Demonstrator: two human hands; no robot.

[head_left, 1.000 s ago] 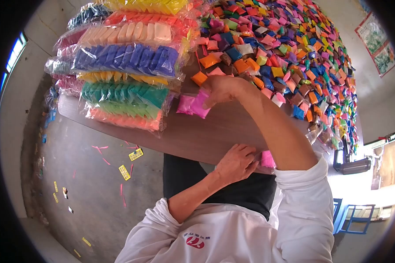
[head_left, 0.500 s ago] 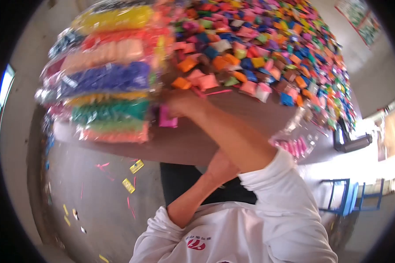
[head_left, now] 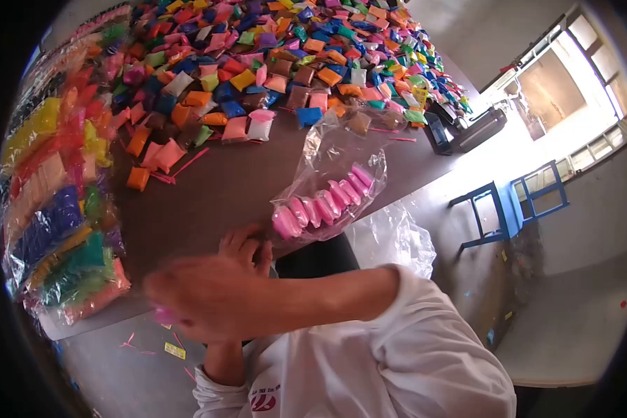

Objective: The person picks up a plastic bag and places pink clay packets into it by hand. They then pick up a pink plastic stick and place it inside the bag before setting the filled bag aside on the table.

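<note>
My right hand [head_left: 202, 296] is blurred and reaches across my body to the left, over the table's front edge. A bit of a pink packet [head_left: 164, 315] shows under its closed fingers. Behind it, my left hand [head_left: 247, 249] rests at the table edge with its fingers bent and slightly apart, and nothing shows in them; the right hand and forearm cover part of it. Just right of the left hand lies a clear plastic bag [head_left: 338, 150] with a row of pink packets [head_left: 320, 203] inside.
Clear bags of colour-sorted packets [head_left: 52, 216] are stacked at the left of the brown table [head_left: 181, 230]. A large heap of mixed packets [head_left: 258, 63] covers the back. A black object [head_left: 470, 129] sits at the right edge, and a blue chair [head_left: 505, 205] stands beyond.
The view has swung to the right. My right hand has moved from beside the stacked bags toward my body, with the pink packet. My left hand now shows at the table edge.
</note>
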